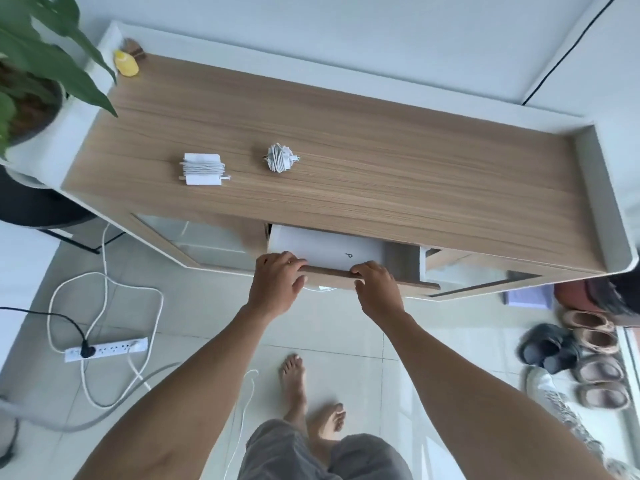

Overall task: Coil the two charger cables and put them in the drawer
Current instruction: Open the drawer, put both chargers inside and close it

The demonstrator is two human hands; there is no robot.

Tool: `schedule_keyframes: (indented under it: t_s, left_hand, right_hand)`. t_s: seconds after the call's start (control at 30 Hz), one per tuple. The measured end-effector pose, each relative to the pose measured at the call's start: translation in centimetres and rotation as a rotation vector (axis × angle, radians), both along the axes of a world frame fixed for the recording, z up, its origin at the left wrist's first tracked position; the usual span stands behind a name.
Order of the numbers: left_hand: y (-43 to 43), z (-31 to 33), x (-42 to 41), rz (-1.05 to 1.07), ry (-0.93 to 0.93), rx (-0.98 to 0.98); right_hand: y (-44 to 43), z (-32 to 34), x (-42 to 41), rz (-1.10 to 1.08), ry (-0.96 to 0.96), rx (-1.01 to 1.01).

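Note:
Two white chargers lie on the wooden cabinet top (381, 174), each with its cable wound around it. The flat one (202, 169) is to the left, the rounder bundle (280, 157) to its right. Below them the drawer (401, 284) stands partly pulled out, with a white box (329, 249) inside it. My left hand (277, 282) and my right hand (375, 289) both grip the drawer's front edge, fingers curled over its top. Both hands are well in front of the chargers.
A potted plant (31, 74) stands at the cabinet's left end, and a yellow object (126, 63) sits in the back left corner. On the floor are a power strip (105, 348) with loose cords, several shoes (585, 358) at right, and my bare feet.

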State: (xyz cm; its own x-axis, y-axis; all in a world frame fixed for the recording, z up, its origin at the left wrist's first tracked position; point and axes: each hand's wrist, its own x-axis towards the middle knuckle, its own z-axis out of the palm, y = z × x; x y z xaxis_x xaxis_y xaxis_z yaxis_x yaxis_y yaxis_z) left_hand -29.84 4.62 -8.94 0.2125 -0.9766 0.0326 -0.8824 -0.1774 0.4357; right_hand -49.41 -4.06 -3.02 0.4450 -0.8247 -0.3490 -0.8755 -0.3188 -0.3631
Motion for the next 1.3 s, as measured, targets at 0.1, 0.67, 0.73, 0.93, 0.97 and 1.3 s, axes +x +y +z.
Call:
schedule_keyframes:
  t_s: [0.1, 0.67, 0.73, 0.93, 0.97, 1.3]
  left_hand:
    - [1.3, 0.2, -1.0, -0.035, -0.05, 0.05]
    - [8.2, 2.8, -6.9, 0.015, 0.061, 0.397]
    - [8.9, 3.1, -7.2, 0.03, 0.089, 0.424]
    - [10.8, 3.6, -8.4, 0.027, 0.034, 0.507]
    - [11.0, 3.7, -8.5, 0.025, 0.019, 0.518]
    - [8.5, 8.1, -9.1, 0.121, 0.127, 0.448]
  right_hand:
    - [1.1, -0.3, -1.3, -0.038, 0.034, 0.031]
    - [9.2, -1.6, -7.5, -0.046, 0.039, 0.106]
    - [9.9, -1.7, -7.9, -0.043, 0.036, 0.107]
    - [11.8, -1.4, -8.7, -0.037, 0.021, 0.108]
    - [12.0, -1.3, -8.7, -0.037, 0.017, 0.112]
    - [9.5, 2.1, -8.1, -0.037, -0.014, 0.262]
